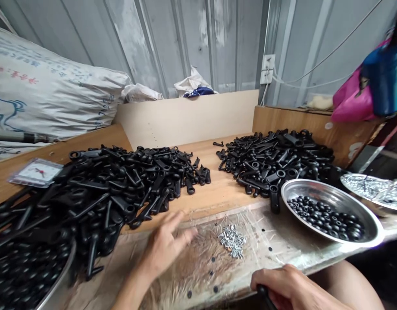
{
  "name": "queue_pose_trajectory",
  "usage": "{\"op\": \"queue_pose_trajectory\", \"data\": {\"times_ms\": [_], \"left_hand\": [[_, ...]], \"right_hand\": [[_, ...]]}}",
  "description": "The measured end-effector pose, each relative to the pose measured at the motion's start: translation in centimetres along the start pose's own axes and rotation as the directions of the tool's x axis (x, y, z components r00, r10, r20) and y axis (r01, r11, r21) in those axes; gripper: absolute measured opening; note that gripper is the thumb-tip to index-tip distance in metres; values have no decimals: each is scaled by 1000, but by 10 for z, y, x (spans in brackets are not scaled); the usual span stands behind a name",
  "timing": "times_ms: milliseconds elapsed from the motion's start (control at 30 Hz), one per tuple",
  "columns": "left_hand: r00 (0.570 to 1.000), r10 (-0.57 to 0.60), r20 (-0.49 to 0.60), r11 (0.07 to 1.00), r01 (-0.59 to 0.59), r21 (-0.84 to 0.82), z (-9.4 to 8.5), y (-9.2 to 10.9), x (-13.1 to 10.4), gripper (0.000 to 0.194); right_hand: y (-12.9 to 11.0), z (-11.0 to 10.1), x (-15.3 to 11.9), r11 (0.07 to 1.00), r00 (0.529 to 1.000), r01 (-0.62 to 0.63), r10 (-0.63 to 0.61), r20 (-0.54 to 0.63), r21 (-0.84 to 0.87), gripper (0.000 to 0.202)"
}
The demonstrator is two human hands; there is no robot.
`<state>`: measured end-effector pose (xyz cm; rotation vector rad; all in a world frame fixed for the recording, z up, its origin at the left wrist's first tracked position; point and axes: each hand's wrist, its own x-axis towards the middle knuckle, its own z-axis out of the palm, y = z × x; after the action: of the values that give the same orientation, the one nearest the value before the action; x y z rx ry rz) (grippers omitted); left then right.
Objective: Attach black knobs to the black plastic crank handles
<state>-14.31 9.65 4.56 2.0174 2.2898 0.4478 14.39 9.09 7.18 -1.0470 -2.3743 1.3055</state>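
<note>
My left hand (pixel 166 243) is over the front of the bench, thumb and fingers apart, slightly blurred, with nothing seen in it. It is nearest to the left heap of black crank handles (pixel 120 185). To its right, a small pile of silver screws or pins (pixel 233 241) lies on the plastic-covered bench top (pixel 188 258). My right hand (pixel 285 282) is closed around a black handle-like part (pixel 266 297) at the bench's front edge; most of that part is hidden by the fingers and the frame's lower edge.
Another heap of black parts (pixel 266 159) lies at the back right. A steel bowl (pixel 373 230) holds black knobs; a second dish (pixel 350 183) holds silver pieces. A basin rim (pixel 60 280) shows at lower left. A sack (pixel 56 86) and wooden boards (pixel 192 120) stand behind.
</note>
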Motion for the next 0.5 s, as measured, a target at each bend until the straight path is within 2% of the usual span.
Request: {"op": "queue_pose_trajectory", "data": {"times_ms": [67,133,167,233,300,367,433,467,500], "left_hand": [[987,-138,-87,979,149,138,-8,-19,36,57],[973,-206,-101,956,222,193,-8,-32,53,56],[970,-224,-95,948,239,210,-7,-37,55,54],[967,-244,-77,935,255,246,-4,-43,51,49],[962,-263,-71,922,272,274,-4,-47,44,46],[958,-280,-66,914,287,288,-7,-48,40,45],[951,-303,-61,906,307,292,-10,-47,40,45],[948,-312,-60,903,316,291,-11,-46,41,46],[946,-318,-61,901,322,290,-11,-45,42,46]], "right_hand": [[-15,-17,12,994,994,-92,95,49,-54,15],[-20,-38,34,992,991,-117,120,61,-51,19],[-20,-52,48,993,993,-112,113,24,-30,25],[-16,-88,77,997,977,-66,59,-202,-26,32],[-13,-133,101,995,902,-88,59,-427,-50,38],[-11,-177,116,992,762,-101,29,-647,-75,63],[-11,-209,118,986,628,-127,-4,-778,-107,81],[-11,-219,116,982,586,-140,-22,-810,-128,83],[-9,-223,110,976,564,-157,-39,-825,-153,82]]}}
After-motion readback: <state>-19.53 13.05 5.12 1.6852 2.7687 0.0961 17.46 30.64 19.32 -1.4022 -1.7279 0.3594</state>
